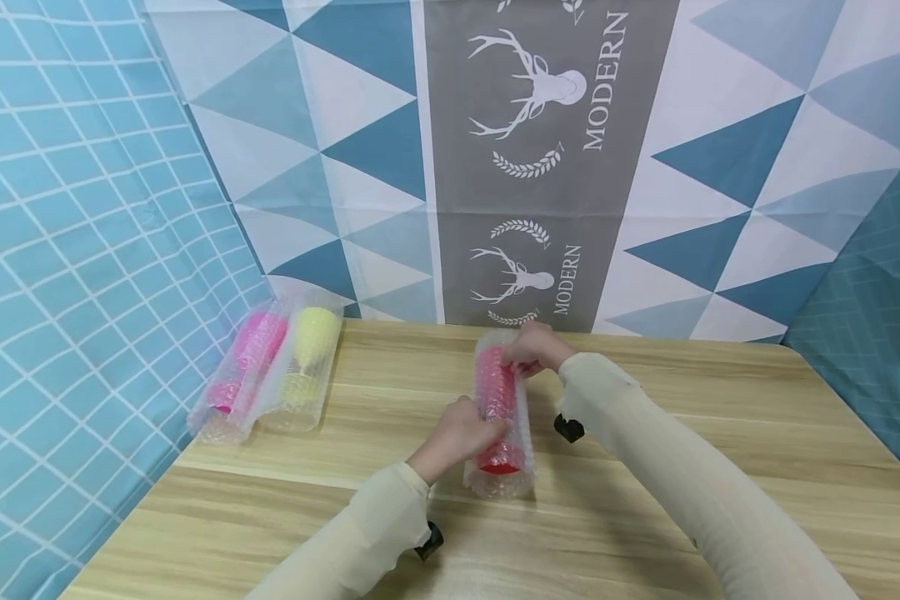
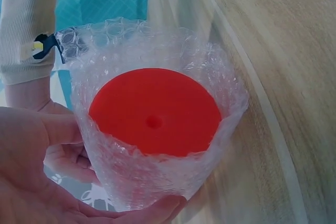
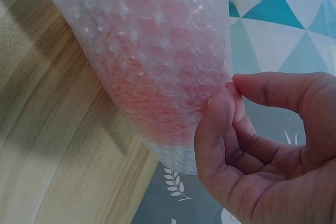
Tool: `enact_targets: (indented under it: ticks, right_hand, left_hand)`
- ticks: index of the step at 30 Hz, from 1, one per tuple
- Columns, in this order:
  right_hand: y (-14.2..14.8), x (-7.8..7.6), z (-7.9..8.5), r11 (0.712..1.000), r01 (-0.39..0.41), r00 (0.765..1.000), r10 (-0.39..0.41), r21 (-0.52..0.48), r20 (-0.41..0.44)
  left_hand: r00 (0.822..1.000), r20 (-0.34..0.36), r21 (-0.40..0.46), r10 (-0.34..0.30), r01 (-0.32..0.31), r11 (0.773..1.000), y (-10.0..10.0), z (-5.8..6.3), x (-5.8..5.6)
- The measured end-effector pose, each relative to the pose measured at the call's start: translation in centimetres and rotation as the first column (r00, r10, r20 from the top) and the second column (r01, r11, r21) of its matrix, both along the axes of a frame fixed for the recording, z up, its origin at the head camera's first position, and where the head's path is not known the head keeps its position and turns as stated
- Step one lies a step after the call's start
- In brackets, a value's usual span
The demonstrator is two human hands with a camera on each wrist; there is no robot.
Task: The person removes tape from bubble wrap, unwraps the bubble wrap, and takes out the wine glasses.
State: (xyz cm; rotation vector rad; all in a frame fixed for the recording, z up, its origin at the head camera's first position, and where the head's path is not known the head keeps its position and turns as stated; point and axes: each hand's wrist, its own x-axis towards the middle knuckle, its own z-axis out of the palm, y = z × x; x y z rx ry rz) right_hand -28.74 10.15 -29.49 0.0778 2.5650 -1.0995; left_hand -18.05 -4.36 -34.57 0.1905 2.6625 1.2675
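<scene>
A long red object point(image 1: 497, 390) wrapped in bubble wrap lies on the wooden table, pointing away from me. My left hand point(image 1: 453, 437) holds its near part from the left, thumb on top of the wrap. In the left wrist view its round flat red end point(image 2: 173, 100), with a small dimple at the centre, faces the camera inside the loose wrap opening. Toward the far end, my right hand point(image 1: 537, 346) is on the right side. Its thumb and fingertips pinch the edge of the bubble wrap point(image 3: 152, 51) in the right wrist view.
At the table's left side, a bubble-wrapped pink object point(image 1: 258, 346) lies against a bubble-wrapped yellow one point(image 1: 315, 337). A patterned cloth point(image 1: 375, 167) with deer prints hangs behind the wooden table point(image 1: 690, 400). Blue checked cloth point(image 1: 82, 250) borders the left.
</scene>
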Motion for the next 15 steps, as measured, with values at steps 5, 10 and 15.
enact_targets:
  ticks: [5, 10, 15]
  right_hand:
    - [0.17, 0.03, 0.22, 1.000, -0.012, 1.000, 0.012, 0.013, 0.006]
    - [0.28, 0.06, 0.26, 0.999, -0.023, 1.000, 0.023, 0.033, 0.009]
    - [0.47, -0.13, 0.18, 0.999, -0.044, 0.999, 0.044, 0.027, 0.007]
  left_hand:
    - [1.000, -0.007, -0.007, 0.007, -0.007, 1.000, 0.01, -0.03, -0.05]
    - [1.000, 0.014, 0.000, 0.014, -0.014, 1.000, 0.05, -0.04, 0.01]
    - [1.000, 0.017, 0.004, 0.015, -0.015, 1.000, -0.02, -0.13, 0.01]
